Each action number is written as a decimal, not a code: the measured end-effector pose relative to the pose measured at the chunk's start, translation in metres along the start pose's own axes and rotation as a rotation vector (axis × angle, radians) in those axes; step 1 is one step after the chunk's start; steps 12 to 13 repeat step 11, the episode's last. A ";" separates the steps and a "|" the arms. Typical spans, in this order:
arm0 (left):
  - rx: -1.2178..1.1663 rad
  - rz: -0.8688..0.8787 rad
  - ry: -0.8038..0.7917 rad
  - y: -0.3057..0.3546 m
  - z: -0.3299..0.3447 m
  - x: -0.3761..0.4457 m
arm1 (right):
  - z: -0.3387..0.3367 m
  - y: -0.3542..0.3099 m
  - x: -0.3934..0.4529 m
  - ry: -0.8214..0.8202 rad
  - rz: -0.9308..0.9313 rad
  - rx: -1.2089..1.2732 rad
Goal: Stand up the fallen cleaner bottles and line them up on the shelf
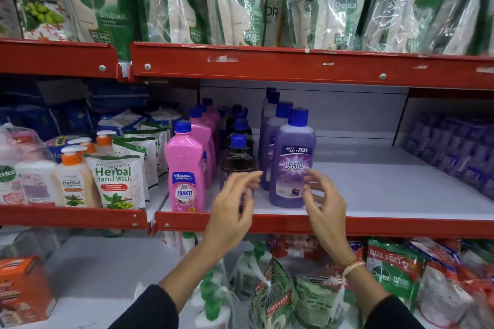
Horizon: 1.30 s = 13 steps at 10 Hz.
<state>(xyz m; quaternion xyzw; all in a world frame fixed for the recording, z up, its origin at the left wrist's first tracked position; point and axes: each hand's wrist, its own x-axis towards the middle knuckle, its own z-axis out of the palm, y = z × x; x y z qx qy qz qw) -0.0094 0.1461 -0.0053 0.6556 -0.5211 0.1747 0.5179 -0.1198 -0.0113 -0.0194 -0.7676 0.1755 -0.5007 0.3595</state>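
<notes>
On the middle shelf [374,195] three rows of blue-capped cleaner bottles stand upright, running front to back. The front purple Bactin bottle [292,157] leads its row, the dark brown bottle [238,160] leads the middle row, and the pink Shakti bottle [185,165] leads the left row. My left hand [235,205] hovers in front of the dark bottle, fingers apart, holding nothing. My right hand [324,203] is just right of the Bactin bottle's lower part, fingers spread, close to it but not gripping.
Herbal hand wash pouches [117,181] and pump bottles [70,176] fill the shelf to the left. Purple packs [451,147] are stacked at the far right. Dettol refill pouches [240,0] hang above. Netted bags [272,294] and packets lie below. The red shelf lip [374,227] runs under my hands.
</notes>
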 end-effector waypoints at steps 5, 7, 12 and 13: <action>-0.103 -0.413 -0.348 0.008 0.074 0.027 | -0.033 0.013 0.018 -0.570 0.186 -0.054; 0.004 -0.362 -0.325 0.022 0.057 0.001 | -0.043 0.016 0.000 -0.569 0.126 -0.101; 0.178 -0.137 -0.217 0.054 0.007 -0.008 | -0.045 -0.031 -0.023 -0.306 -0.136 -0.368; 0.178 -0.137 -0.217 0.054 0.007 -0.008 | -0.045 -0.031 -0.023 -0.306 -0.136 -0.368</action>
